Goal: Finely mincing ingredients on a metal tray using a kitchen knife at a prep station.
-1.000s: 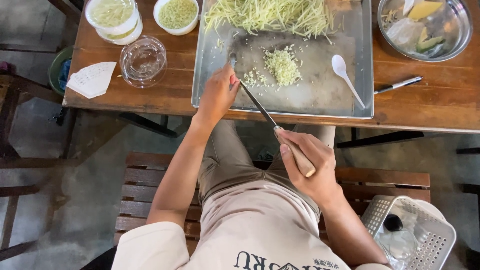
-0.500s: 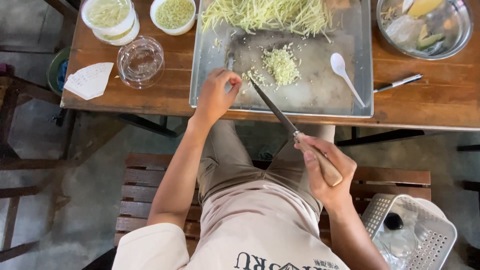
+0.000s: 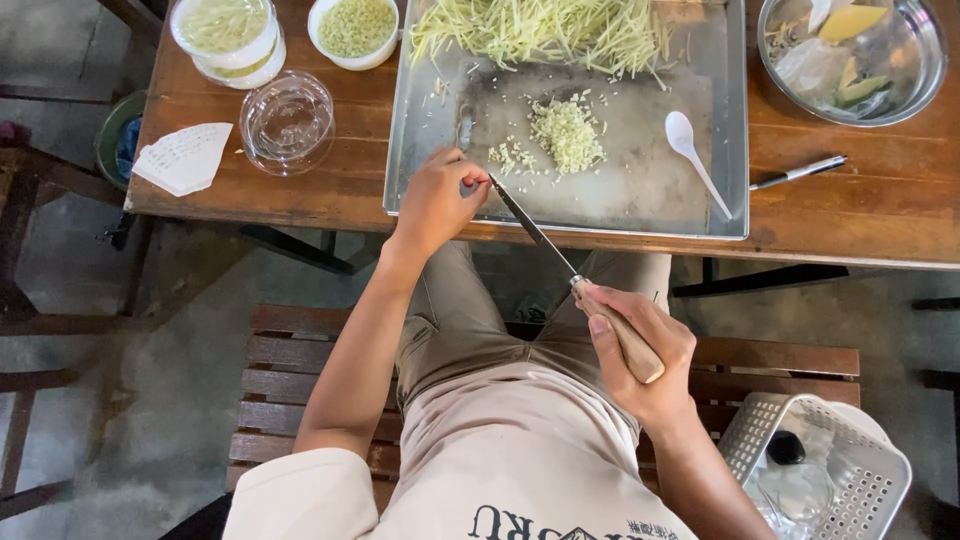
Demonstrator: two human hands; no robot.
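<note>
My right hand grips the wooden handle of a long knife, held over my lap with the blade pointing up toward the table. My left hand pinches the blade near its tip at the front edge of a metal tray. On the tray lie a small heap of chopped pale green bits, a band of long green shreds along the far side, and a white plastic spoon.
On the wooden table stand a glass bowl, two white bowls of green bits, a folded paper, a pen and a steel bowl of scraps. A white basket sits on the bench at right.
My right hand drew the knife back and down toward my lap. My left hand slid along the blade to its tip, at the tray's front edge.
</note>
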